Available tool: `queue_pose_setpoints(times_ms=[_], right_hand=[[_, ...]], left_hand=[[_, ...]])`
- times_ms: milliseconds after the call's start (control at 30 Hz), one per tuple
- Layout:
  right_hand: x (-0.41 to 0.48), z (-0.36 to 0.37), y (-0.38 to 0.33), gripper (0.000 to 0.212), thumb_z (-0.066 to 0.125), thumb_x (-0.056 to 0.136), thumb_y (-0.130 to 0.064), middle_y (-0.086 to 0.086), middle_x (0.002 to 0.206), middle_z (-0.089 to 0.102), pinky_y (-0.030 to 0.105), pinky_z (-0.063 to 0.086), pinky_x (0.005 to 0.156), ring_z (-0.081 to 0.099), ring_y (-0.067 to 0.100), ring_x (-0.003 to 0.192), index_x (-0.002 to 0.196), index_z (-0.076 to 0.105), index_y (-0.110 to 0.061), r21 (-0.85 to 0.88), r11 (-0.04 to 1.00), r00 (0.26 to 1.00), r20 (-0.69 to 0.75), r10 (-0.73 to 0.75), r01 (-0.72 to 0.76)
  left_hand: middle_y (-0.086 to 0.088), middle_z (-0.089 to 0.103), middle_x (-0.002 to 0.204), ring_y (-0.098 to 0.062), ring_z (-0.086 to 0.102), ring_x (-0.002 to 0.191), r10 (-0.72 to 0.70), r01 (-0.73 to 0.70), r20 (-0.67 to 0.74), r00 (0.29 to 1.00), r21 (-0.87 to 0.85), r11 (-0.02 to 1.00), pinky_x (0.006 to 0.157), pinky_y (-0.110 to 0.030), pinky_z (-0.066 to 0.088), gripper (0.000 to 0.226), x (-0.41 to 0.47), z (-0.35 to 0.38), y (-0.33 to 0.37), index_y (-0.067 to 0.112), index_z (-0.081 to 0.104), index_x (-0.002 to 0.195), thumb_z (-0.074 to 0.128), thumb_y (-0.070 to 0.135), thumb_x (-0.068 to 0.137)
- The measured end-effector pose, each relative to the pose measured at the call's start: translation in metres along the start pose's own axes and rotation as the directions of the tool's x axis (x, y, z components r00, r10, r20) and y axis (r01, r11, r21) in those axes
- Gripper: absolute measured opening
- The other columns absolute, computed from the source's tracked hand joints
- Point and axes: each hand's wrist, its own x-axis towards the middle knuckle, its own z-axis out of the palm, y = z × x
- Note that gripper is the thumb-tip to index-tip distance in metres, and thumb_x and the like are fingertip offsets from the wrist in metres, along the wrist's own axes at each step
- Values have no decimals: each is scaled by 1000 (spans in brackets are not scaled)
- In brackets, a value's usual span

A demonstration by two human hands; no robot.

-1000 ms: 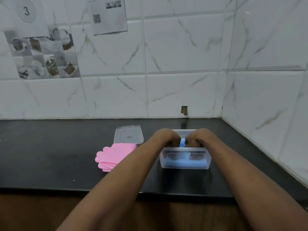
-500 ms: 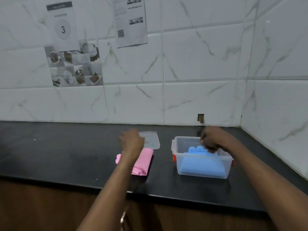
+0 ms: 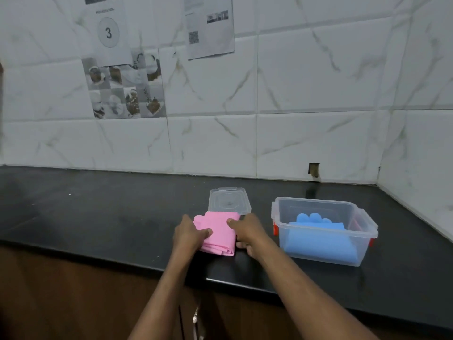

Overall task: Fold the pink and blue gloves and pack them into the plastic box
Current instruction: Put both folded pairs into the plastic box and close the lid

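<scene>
The folded pink gloves (image 3: 219, 233) lie on the black counter (image 3: 110, 217), just in front of the box's lid. My left hand (image 3: 187, 234) grips their left edge with the thumb on top. My right hand (image 3: 247, 231) grips their right edge, thumb on top and fingers curled under the side. To the right stands the clear plastic box (image 3: 323, 204) with red clips. The folded blue gloves (image 3: 321, 239) lie inside it, their fingertips showing at the back.
The clear lid (image 3: 229, 201) lies flat on the counter behind the pink gloves. Tiled walls close off the back and the right side. The counter's front edge runs just below my hands, with a brown cabinet and a metal handle (image 3: 196, 320) beneath.
My right hand has left the box and moved left onto the pink gloves. My left hand has settled on their left edge. The blue gloves stay in the box.
</scene>
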Motion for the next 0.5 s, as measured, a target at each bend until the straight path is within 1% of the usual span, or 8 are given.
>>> queue_pose_setpoints(times_ms=[67, 133, 167, 267, 333, 433, 467, 500], right_hand=[[1, 7, -3, 39, 64, 90, -6, 19, 123, 63, 19, 45, 46, 65, 23, 86, 126, 51, 3, 144, 989, 999, 18, 38, -40], [-1, 10, -6, 42, 69, 85, -2, 22, 120, 64, 17, 45, 40, 63, 21, 75, 123, 53, 8, 207, 976, 997, 48, 55, -64], [-1, 11, -6, 43, 71, 83, 0, 22, 119, 65, 21, 49, 45, 63, 23, 78, 122, 53, 8, 216, 974, 996, 64, 60, -73], [-3, 15, -6, 45, 68, 79, 7, 23, 116, 65, 41, 57, 73, 65, 33, 96, 121, 52, 8, 222, 973, 998, 44, 49, -58], [-9, 16, -8, 42, 67, 80, 7, 22, 115, 65, 48, 57, 80, 65, 36, 99, 120, 53, 6, 261, 965, 1000, 22, -12, 6], [-21, 12, -16, 37, 68, 80, 4, 18, 113, 67, 51, 57, 83, 65, 35, 100, 115, 58, 0, 335, 928, 986, -42, -161, 165], [-25, 9, -20, 35, 68, 80, 3, 17, 111, 68, 52, 57, 83, 66, 35, 100, 113, 60, -1, 373, 901, 975, -71, -209, 220], [-29, 5, -25, 33, 68, 79, 3, 17, 108, 69, 53, 56, 83, 67, 35, 99, 111, 62, -1, 417, 868, 962, -99, -253, 271]], left_hand=[[-20, 49, 143, -35, 50, 128, 32, -33, -14, 999, -65, 997, 100, -38, 42, 82, -2, 3, -11, 2, 32, 145, 78, 23, 80], [-19, 44, 148, -34, 46, 133, 67, -71, -27, 997, -146, 987, 102, -37, 40, 91, -3, 6, -20, 6, 22, 152, 77, 20, 81], [-19, 43, 148, -33, 46, 133, 81, -87, -37, 996, -184, 979, 103, -37, 39, 92, -5, 6, -23, 9, 21, 153, 77, 19, 81], [-16, 44, 148, -31, 47, 132, 116, -132, -76, 990, -275, 952, 105, -40, 40, 96, -9, 5, -28, 13, 19, 154, 79, 19, 79], [-16, 51, 141, -29, 55, 121, 108, -151, -131, 985, -387, 910, 102, -43, 46, 100, -17, 3, -25, 15, 14, 155, 79, 24, 79], [-13, 57, 133, -22, 60, 109, 12, -150, -232, 973, -586, 797, 94, -38, 49, 106, -36, 2, -13, 12, 12, 154, 77, 44, 77], [-14, 59, 131, -23, 61, 109, -27, -108, -182, 983, -688, 718, 96, -39, 49, 107, -42, 2, -9, 7, 19, 152, 77, 51, 74], [-16, 62, 128, -26, 64, 109, -38, -28, -62, 997, -810, 586, 97, -42, 50, 104, -47, 2, -4, 0, 30, 146, 76, 55, 70]])
